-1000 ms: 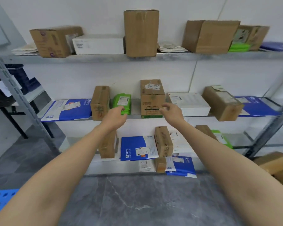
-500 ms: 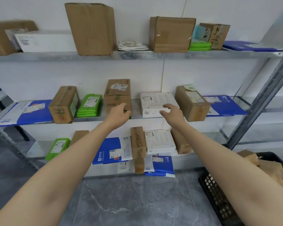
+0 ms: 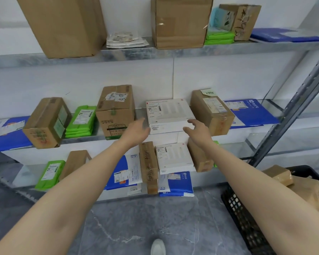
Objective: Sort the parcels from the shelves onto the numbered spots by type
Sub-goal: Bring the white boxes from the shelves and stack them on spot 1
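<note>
The left hand [image 3: 136,132] and right hand [image 3: 197,130] reach open-fingered to either side of the white box [image 3: 168,115] at the middle shelf's [image 3: 77,139] front edge, gripping nothing yet, and with parcels [image 3: 116,115] crowding every level, most sorting seemingly lies ahead.

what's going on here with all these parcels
A person reaches with both hands for the flat white box on the middle shelf. The left hand and right hand are open at either side of its front edge, not gripping it yet. The box sits between a tall brown carton and a labelled brown carton.
</note>
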